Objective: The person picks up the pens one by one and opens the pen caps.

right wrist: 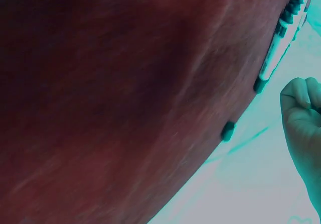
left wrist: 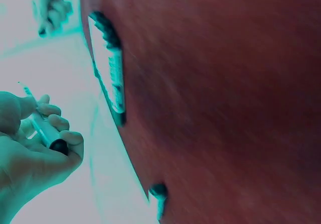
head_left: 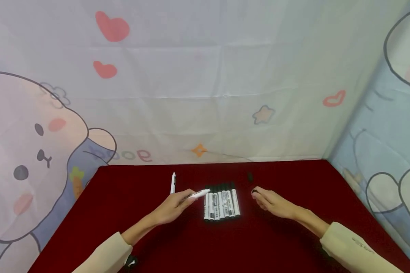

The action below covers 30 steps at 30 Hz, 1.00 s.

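Head view: left hand point(head_left: 172, 207) pinches 1 white marker point(head_left: 200, 193); right hand point(head_left: 275, 203), well apart, grips 1 black cap point(head_left: 254, 191). 7 row markers point(head_left: 221, 204) lie at the left's 3 o'clock, 1 lone marker point(head_left: 173, 183) at 12; 1 loose cap point(head_left: 250, 177) at the right's 10.

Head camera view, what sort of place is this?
Probably a makeshift indoor recording corner, judging by the creased cartoon-printed backdrop behind the dark red table and the row of white markers on it.

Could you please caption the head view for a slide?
Left hand with uncapped marker, right hand with dark cap, markers lined between.
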### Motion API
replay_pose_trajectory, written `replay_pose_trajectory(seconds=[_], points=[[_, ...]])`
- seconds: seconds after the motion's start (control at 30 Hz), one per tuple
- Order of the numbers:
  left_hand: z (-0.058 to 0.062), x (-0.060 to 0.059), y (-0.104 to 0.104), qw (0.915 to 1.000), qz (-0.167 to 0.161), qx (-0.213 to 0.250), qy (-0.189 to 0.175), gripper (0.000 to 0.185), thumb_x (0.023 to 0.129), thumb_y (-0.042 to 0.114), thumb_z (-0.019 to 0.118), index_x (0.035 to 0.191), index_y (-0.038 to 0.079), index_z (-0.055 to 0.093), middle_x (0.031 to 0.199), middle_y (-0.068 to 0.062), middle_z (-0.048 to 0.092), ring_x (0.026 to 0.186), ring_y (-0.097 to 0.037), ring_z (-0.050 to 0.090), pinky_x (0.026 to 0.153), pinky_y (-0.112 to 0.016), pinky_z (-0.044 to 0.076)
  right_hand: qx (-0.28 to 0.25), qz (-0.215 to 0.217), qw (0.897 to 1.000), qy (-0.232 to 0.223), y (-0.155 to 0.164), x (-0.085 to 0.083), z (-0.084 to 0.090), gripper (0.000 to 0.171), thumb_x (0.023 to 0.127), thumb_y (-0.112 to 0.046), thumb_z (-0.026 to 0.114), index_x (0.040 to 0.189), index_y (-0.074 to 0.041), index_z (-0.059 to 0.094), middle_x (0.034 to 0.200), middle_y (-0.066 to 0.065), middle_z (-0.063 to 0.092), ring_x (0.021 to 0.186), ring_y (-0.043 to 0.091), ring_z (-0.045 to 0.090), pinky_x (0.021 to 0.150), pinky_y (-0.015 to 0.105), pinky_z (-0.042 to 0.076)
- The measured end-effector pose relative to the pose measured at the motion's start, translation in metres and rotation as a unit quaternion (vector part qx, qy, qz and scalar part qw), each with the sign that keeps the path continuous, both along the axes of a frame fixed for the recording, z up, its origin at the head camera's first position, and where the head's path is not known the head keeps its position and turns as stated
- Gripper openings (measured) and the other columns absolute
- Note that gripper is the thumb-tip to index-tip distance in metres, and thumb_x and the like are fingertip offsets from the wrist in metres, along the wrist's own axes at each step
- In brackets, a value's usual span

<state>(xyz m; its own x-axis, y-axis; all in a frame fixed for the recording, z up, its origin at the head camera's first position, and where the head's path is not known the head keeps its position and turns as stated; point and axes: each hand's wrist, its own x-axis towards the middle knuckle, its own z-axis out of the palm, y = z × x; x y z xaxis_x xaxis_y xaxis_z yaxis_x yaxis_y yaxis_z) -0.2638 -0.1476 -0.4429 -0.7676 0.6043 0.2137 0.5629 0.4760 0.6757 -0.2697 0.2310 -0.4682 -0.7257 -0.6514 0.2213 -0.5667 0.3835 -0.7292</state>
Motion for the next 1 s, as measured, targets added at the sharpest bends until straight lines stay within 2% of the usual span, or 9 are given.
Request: replay_pose_trajectory(seconds=[0.1, 0.23, 0.3, 0.43, 0.6, 0.73, 0.9, 1.0], points=[[-0.001, 0.0, 0.003, 0.9995, -0.03, 0.006, -0.002, 0.023, 0.109, 0.019, 0.05, 0.121, 0.006, 0.065, 0.083, 0.001, 0.05, 0.071, -0.004, 0.042, 0.064, -0.022, 0.039, 0.012, 0.006, 0.999, -0.034, -0.007, -0.005, 0.001, 0.022, 0.113, -0.013, 0.031, 0.104, 0.002, 0.045, 0.08, -0.005, 0.041, 0.069, 0.002, 0.041, 0.06, 0.02, 0.041], [-0.01, 0.003, 0.004, 0.9995, -0.031, -0.003, -0.006, 0.023, 0.107, 0.014, 0.054, 0.124, 0.003, 0.065, 0.091, -0.004, 0.055, 0.073, -0.004, 0.042, 0.065, -0.021, 0.039, 0.038, -0.001, 0.997, -0.066, -0.014, 0.0, 0.003, 0.021, 0.113, -0.015, 0.031, 0.111, -0.001, 0.047, 0.081, -0.002, 0.042, 0.07, 0.006, 0.042, 0.062, 0.021, 0.04], [-0.012, 0.003, 0.004, 0.9995, -0.028, -0.008, -0.008, 0.023, 0.105, 0.012, 0.056, 0.123, 0.002, 0.066, 0.092, -0.007, 0.06, 0.072, -0.004, 0.043, 0.064, -0.02, 0.039, 0.057, -0.002, 0.996, -0.063, -0.013, 0.002, 0.002, 0.022, 0.112, -0.016, 0.032, 0.117, -0.003, 0.05, 0.087, 0.0, 0.05, 0.077, 0.007, 0.048, 0.068, 0.021, 0.044], [-0.008, 0.002, 0.005, 0.9991, -0.034, -0.024, -0.004, 0.022, 0.102, 0.01, 0.061, 0.121, 0.0, 0.068, 0.098, -0.014, 0.073, 0.072, -0.005, 0.049, 0.064, -0.019, 0.042, 0.09, 0.001, 0.996, -0.024, -0.01, 0.003, 0.0, 0.026, 0.112, -0.02, 0.04, 0.126, -0.006, 0.057, 0.103, 0.007, 0.062, 0.089, 0.009, 0.054, 0.078, 0.023, 0.05], [-0.001, 0.001, 0.004, 0.9989, -0.027, -0.036, -0.011, 0.024, 0.101, 0.013, 0.065, 0.118, -0.002, 0.069, 0.097, -0.015, 0.076, 0.073, -0.009, 0.066, 0.064, -0.018, 0.05, 0.087, 0.027, 0.996, -0.023, -0.01, 0.003, 0.003, 0.032, 0.11, -0.022, 0.048, 0.132, -0.001, 0.058, 0.12, 0.015, 0.067, 0.087, 0.007, 0.064, 0.076, 0.023, 0.057], [0.002, 0.0, 0.003, 0.9983, -0.001, -0.013, -0.057, 0.026, 0.099, 0.014, 0.068, 0.115, -0.006, 0.069, 0.097, -0.017, 0.075, 0.078, -0.015, 0.072, 0.065, -0.022, 0.059, 0.083, 0.045, 0.995, -0.026, -0.01, 0.004, 0.005, 0.033, 0.108, -0.019, 0.053, 0.131, 0.003, 0.058, 0.12, 0.018, 0.068, 0.084, 0.01, 0.068, 0.074, 0.023, 0.058], [0.0, -0.003, 0.0, 0.9907, 0.057, 0.034, -0.119, 0.032, 0.096, 0.016, 0.072, 0.117, -0.009, 0.067, 0.098, -0.019, 0.073, 0.078, -0.016, 0.071, 0.06, -0.033, 0.063, 0.084, 0.059, 0.995, -0.02, -0.01, 0.004, 0.003, 0.031, 0.106, -0.018, 0.056, 0.128, 0.004, 0.061, 0.113, 0.016, 0.071, 0.082, 0.014, 0.07, 0.074, 0.022, 0.059], [-0.002, -0.005, -0.003, 0.9867, 0.083, 0.053, -0.129, 0.038, 0.094, 0.016, 0.075, 0.121, -0.01, 0.066, 0.098, -0.02, 0.074, 0.078, -0.018, 0.072, 0.06, -0.037, 0.064, 0.089, 0.06, 0.994, -0.021, -0.009, 0.005, 0.002, 0.031, 0.106, -0.019, 0.056, 0.127, 0.004, 0.061, 0.112, 0.016, 0.072, 0.08, 0.011, 0.07, 0.074, 0.022, 0.059]])
